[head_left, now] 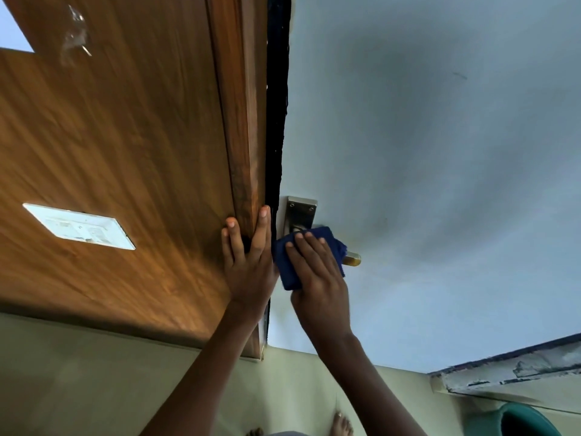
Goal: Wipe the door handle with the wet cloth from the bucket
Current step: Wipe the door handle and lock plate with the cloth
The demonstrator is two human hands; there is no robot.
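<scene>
A metal door handle [351,259] with a steel backplate [300,212] is fixed to the pale blue-grey door [440,184]. A dark blue cloth [287,272] is wrapped over the lever, so only the lever's brass-coloured tip and the plate's upper part show. My right hand [317,278] presses the cloth onto the handle, fingers spread across it. My left hand [248,256] lies flat against the brown wooden door frame [245,121], fingers apart, holding nothing. The green bucket [522,420] stands on the floor at the lower right, partly cut off.
A wood-panelled wall [110,152] with a white switch plate [78,226] lies left of the frame. A dark gap [276,105] runs between frame and door. A worn step edge [509,369] crosses the lower right. My bare foot [341,424] stands on the pale floor.
</scene>
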